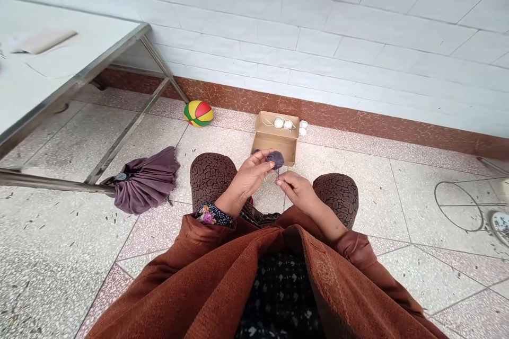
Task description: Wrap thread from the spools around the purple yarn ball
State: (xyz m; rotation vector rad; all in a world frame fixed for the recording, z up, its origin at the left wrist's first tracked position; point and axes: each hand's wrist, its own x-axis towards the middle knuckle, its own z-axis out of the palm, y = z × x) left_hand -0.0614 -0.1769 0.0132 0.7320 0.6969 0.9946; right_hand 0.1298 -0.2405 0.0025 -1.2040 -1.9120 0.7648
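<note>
A small round bundle of purple yarn (pixel 275 159) is pinched in the fingers of my left hand (pixel 250 176). From its underside a thin dark strand of yarn (pixel 278 173) runs down to my right hand (pixel 299 190), whose thumb and fingers are closed on it. Just beyond my hands an open cardboard box (pixel 276 144) stands on the floor. Two white balls (pixel 283 123) with string lie at its raised lid. Part of another dark purple piece (pixel 256 152) shows at the box's left side, mostly hidden by my left hand.
White pieces (pixel 303 128) lie right of the box, by the tiled wall (pixel 270 53). A colourful ball (pixel 198 113) rests near the leg of a white-topped table (pixel 59 58). Purple folded cloth (pixel 147 180) is on the floor at left. A wire ring frame (pixel 459 205) lies at right.
</note>
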